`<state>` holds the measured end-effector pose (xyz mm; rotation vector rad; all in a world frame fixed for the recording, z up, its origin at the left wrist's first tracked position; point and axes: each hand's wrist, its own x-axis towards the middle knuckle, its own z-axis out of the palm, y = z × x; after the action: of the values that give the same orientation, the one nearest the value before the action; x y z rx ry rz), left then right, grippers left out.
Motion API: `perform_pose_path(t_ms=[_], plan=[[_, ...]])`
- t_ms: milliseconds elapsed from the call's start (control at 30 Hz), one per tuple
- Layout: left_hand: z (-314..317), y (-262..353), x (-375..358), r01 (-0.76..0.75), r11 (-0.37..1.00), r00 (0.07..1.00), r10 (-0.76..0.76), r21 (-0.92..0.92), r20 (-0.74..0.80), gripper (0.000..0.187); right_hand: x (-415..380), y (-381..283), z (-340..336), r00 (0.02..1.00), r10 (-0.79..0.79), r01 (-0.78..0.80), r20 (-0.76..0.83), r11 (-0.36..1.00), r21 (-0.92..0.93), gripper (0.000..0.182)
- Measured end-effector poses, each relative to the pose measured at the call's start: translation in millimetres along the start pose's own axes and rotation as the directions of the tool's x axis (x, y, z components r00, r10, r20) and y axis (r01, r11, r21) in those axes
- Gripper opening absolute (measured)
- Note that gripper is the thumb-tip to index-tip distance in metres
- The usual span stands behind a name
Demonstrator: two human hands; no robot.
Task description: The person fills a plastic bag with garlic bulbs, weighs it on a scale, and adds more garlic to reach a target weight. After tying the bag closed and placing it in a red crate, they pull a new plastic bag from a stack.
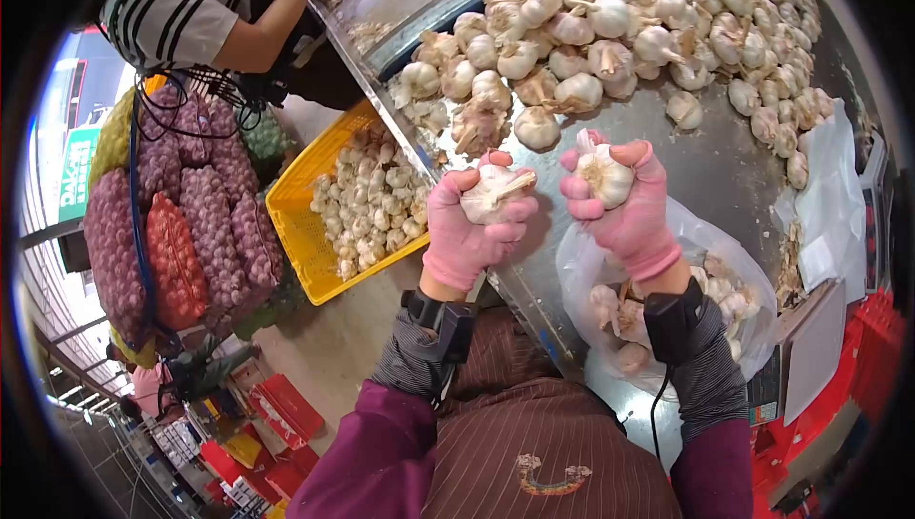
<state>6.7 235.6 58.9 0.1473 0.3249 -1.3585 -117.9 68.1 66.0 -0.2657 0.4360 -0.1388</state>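
My left hand (475, 233), in a pink glove, is closed around a garlic bulb (491, 193) whose stem points to the right. Another garlic bulb (604, 182) is gripped in my right hand (631, 209), also gloved in pink, with its stem upward. Both hands are raised over the near edge of a metal table (658, 152). Beyond them lies a large heap of garlic bulbs (610, 23) with loose skins. Below my right wrist a clear plastic bag (581, 266) stands open with several bulbs inside.
A yellow crate (295, 204) of garlic stands on the floor at the left. Behind it are stacked mesh sacks (195, 209). Another person (191, 19) works at the upper left. A white plastic sheet (829, 195) and a scale (810, 347) are at the right.
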Motion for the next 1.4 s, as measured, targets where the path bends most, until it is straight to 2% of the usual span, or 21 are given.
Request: perform_pose_path(t_ms=[100, 300, 367, 400, 433, 467, 533, 633, 700, 767, 833, 967, 1000, 1033, 1067, 1100, 1167, 1200, 1233, 1300, 1400], plan=[[14.0, -5.1, -12.9, -0.049, 0.997, 0.999, 0.049, 0.057, 0.001, 0.025, -4.3, 28.8, 35.4, 0.994, 0.105, -0.109, 0.030, 0.960, 0.259, 0.021], [51.3, -75.3, -9.0, 0.098, 0.858, 0.993, -0.051, 0.504, -0.106, 0.011, -91.2, 12.5, 17.8, 0.989, -0.149, 0.150, 0.019, 0.986, -0.073, 0.016], [50.7, -113.4, 3.6, 0.149, 0.584, 0.989, -0.096, 0.798, -0.114, 0.011, -133.4, 1.6, 9.2, 0.813, -0.583, 0.328, -0.005, 0.465, -0.822, 0.017], [44.0, -143.2, 12.4, 0.084, 0.376, 0.995, -0.088, 0.923, -0.055, 0.012, -157.4, -4.3, 3.5, 0.689, -0.722, 0.184, 0.068, 0.083, -0.979, 0.018], [30.4, -169.7, 22.7, -0.043, 0.066, 0.998, -0.035, 0.997, 0.046, 0.018, -177.3, -7.3, -9.6, 0.639, -0.767, 0.023, -0.057, 0.093, -0.995, 0.019], [13.7, -197.1, 38.9, -0.448, -0.298, 0.874, 0.055, 0.843, 0.484, 0.020, -192.4, -9.0, -31.0, 0.576, -0.800, -0.123, -0.168, 0.118, -0.985, 0.020], [-0.2, -215.2, 52.4, -0.512, -0.729, 0.830, -0.285, 0.454, 0.479, 0.026, -208.1, -18.3, -99.2, 0.593, -0.755, -0.267, 0.280, -0.513, -0.816, 0.023], [47.2, -186.7, 45.4, -0.567, -0.773, 0.762, -0.360, 0.285, 0.539, 0.031, -218.3, -10.4, -105.0, 0.602, -0.719, -0.416, 0.349, -0.654, -0.631, 0.026], [31.8, -118.7, 65.3, -0.079, -0.969, 0.812, 0.073, 0.233, 0.579, 0.035, -200.0, -12.6, -62.0, 0.553, -0.734, -0.389, 0.394, -0.646, -0.657, 0.024], [28.4, -62.5, 81.9, 0.327, -0.920, 0.871, 0.381, 0.214, 0.309, 0.042, -151.1, -12.9, -34.7, 0.621, -0.679, 0.013, 0.391, -0.490, -0.872, 0.027], [13.5, -39.9, 98.7, 0.437, -0.875, 0.880, 0.463, 0.206, 0.101, 0.040, -62.3, -10.9, -21.6, 0.714, -0.549, 0.144, 0.434, -0.492, -0.859, 0.032], [0.2, 0.8, 107.8, 0.361, -0.880, 0.927, 0.375, 0.309, -0.015, 0.037, 72.4, -11.6, -22.3, 0.831, -0.429, -0.129, 0.353, -0.768, -0.628, 0.041], [2.0, 13.4, 95.4, 0.227, -0.820, 0.948, 0.310, 0.525, 0.075, 0.036, 92.5, -10.7, -32.0, 0.825, -0.449, -0.135, 0.345, -0.748, -0.650, 0.046], [0.5, 29.6, 84.3, 0.064, -0.558, 0.967, 0.241, 0.827, 0.088, 0.033, 110.2, -12.4, -43.7, 0.791, -0.446, -0.065, 0.419, -0.742, -0.667, 0.049], [10.6, 36.6, 68.6, 0.101, -0.018, 0.967, 0.238, 0.995, -0.094, 0.034, 109.0, -17.1, -48.0, 0.755, -0.421, 0.074, 0.503, -0.707, -0.703, 0.047], [26.0, 39.5, 48.8, 0.127, 0.527, 0.960, 0.150, 0.841, -0.238, 0.035, 103.5, -19.6, -45.1, 0.710, -0.405, 0.217, 0.577, -0.653, -0.725, 0.046], [30.7, 46.8, 19.0, 0.080, 0.964, 0.979, -0.029, 0.254, -0.200, 0.038, 73.1, -0.3, -8.7, 0.937, -0.350, 0.145, 0.005, 0.373, -0.917, 0.032], [24.2, 49.3, 9.3, 0.075, 0.995, 0.990, -0.066, 0.067, -0.128, 0.043, 58.9, 9.5, 0.9, 0.997, -0.077, 0.043, -0.026, 0.771, -0.635, 0.033], [26.6, 43.2, 1.2, 0.019, 0.999, 0.994, -0.013, 0.046, -0.112, 0.045, 48.7, 17.7, 10.4, 0.981, 0.186, -0.169, 0.057, 0.959, -0.226, 0.036], [11.0, 42.7, -11.0, 0.008, 0.999, 0.996, -0.005, -0.032, 0.086, 0.047, 29.1, 34.0, 41.1, 0.980, 0.184, -0.179, 0.080, 0.982, -0.065, 0.037], [32.5, 28.4, -28.9, -0.094, 0.981, 0.993, 0.105, 0.167, -0.058, 0.043, 26.2, 52.4, 46.5, 0.984, 0.112, -0.123, 0.141, 0.990, 0.072, 0.041]])
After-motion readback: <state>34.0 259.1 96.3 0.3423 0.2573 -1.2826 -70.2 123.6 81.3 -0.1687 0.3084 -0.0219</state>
